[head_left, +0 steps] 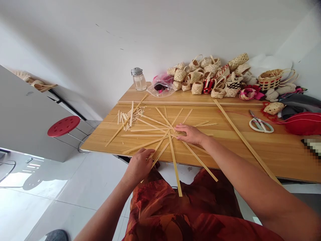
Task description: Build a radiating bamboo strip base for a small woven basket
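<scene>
Flat, pale bamboo strips (175, 160) cross one another at a central point on the wooden table, fanning out like spokes. Several of them stick out past the table's near edge, over my lap. My right hand (190, 134) lies just right of the crossing, its fingers stretched over the strips and its thumb apart. At the near edge, my left hand (140, 164) is closed with its fingertips around one strip of the fan; part of that strip is hidden by the hand.
Short bamboo offcuts (131, 115) lie at the left, with a long strip across them. Scissors (260, 124) and another long strip (244, 140) are at the right. Small woven baskets (197, 87), a lidded glass jar (138, 81) and a plastic bag (160, 87) line the back. A red stool (64, 126) stands left.
</scene>
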A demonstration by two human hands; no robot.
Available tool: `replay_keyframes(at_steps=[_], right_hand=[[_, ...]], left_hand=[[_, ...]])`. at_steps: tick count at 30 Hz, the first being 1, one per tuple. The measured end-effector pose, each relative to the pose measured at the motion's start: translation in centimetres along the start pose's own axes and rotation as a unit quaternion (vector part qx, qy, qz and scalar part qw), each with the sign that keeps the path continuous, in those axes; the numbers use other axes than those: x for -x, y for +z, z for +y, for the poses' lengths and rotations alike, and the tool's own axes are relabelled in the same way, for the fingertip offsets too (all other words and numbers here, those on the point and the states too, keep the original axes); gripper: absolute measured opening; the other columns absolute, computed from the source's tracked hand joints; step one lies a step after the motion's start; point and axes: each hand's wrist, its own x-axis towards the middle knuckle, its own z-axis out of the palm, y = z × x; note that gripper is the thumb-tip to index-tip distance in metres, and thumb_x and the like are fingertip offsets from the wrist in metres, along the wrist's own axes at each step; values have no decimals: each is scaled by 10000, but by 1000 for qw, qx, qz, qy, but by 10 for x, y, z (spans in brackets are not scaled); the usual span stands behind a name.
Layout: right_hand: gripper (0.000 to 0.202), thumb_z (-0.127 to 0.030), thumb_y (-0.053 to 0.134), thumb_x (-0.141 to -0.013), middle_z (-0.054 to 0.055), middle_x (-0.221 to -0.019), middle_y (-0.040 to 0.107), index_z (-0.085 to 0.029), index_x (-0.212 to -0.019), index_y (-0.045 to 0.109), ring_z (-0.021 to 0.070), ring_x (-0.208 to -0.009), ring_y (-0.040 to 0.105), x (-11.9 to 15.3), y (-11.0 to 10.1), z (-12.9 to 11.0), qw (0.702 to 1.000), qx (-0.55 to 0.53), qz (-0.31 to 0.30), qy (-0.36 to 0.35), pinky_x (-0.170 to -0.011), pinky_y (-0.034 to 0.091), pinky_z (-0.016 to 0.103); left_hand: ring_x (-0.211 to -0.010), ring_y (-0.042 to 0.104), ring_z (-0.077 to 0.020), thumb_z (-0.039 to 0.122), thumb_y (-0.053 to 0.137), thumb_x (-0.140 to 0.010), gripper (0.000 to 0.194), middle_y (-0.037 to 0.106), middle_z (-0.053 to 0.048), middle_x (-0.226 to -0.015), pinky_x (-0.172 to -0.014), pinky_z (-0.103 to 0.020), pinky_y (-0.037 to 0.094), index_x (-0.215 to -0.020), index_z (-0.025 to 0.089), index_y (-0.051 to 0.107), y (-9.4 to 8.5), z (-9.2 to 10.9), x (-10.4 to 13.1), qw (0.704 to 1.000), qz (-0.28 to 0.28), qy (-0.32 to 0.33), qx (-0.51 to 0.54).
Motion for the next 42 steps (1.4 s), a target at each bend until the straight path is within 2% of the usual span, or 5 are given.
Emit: replay_keyframes(at_steps=[14,20,25,35,42], right_hand=[[558,-466,755,-827,70,-1496,535,-285,-1346,656,312,-1437,420,-1,-4,-2,999,3,-24,23,-1209,318,479],[477,-434,656,-911,90,-1493,533,-249,-1351,653,295,-1432,432,-2,-4,-3,999,6,-26,23,-1206,322,470],[425,-438,640,-917,81,-1460,571,-255,-1298,694,283,-1398,481,-3,-3,-9,999,0,-12,33,-1194,345,445],[633,-708,728,-721,95,-1344,666,-246,-1152,767,333,-1339,541,-7,12,-28,992,44,68,98,-1113,444,458],[648,-678,785,-689,92,-1308,679,-252,-1174,741,334,-1303,568,-2,20,-29,991,57,91,79,-1106,455,453]], left_hand=[[-963,690,-214,130,496,-880,387,693,-60,-1146,-877,-333,511,-1207,228,678,-1,-1,2,1000,-10,3,-17],[-981,691,-215,135,497,-881,382,690,-60,-1148,-880,-330,513,-1207,233,672,1,-2,1,1000,-10,6,-15],[-970,696,-208,147,490,-892,367,693,-61,-1127,-873,-318,518,-1200,234,668,1,-3,1,1000,-3,19,-23],[-957,707,-205,184,495,-917,339,694,-66,-1130,-870,-313,535,-1202,241,670,3,-6,1,1000,4,27,-12],[-927,706,-208,230,527,-933,331,693,-69,-1096,-858,-321,542,-1238,229,655,3,-9,2,1000,11,27,-4]])
